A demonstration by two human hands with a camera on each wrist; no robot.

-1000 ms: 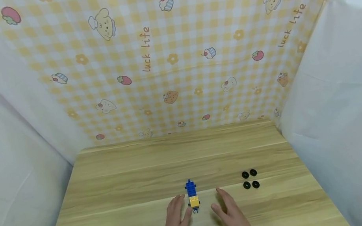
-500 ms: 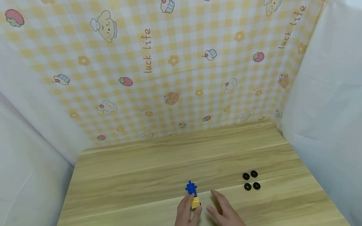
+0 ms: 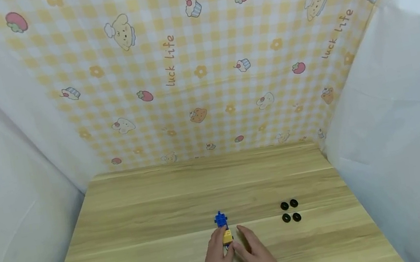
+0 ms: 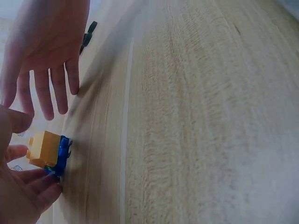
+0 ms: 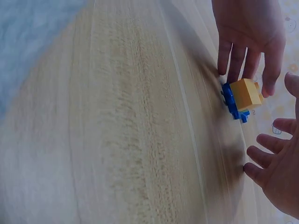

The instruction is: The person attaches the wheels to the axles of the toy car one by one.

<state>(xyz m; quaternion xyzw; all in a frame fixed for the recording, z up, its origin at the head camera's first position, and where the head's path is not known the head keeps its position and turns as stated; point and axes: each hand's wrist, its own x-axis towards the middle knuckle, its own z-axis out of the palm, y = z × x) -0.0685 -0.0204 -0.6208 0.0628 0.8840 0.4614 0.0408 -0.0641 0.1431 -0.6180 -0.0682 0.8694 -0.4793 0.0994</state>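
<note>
A toy car body lies on the table in the head view, with a long blue base (image 3: 220, 220) and a yellow block (image 3: 227, 238) at its near end. My left hand (image 3: 215, 253) is along its left side, fingers loosely extended and partly covering it. In the right wrist view, the fingers of that left hand (image 5: 250, 28) reach behind the yellow block (image 5: 246, 94); whether they touch it I cannot tell. To the right of the car, my right hand (image 3: 256, 255) has relaxed, spread fingers and holds nothing. Both thumbs come close together at the car's near end.
Several black rubber tyres (image 3: 284, 206) lie grouped to the right of the hands. The wooden table (image 3: 145, 216) meets a yellow checked curtain (image 3: 204, 95) at the back, and white cloth (image 3: 395, 118) hangs at both sides.
Both hands have moved inward, the left rightward over the car's near part and the right leftward toward it. The car and tyres stay in place.
</note>
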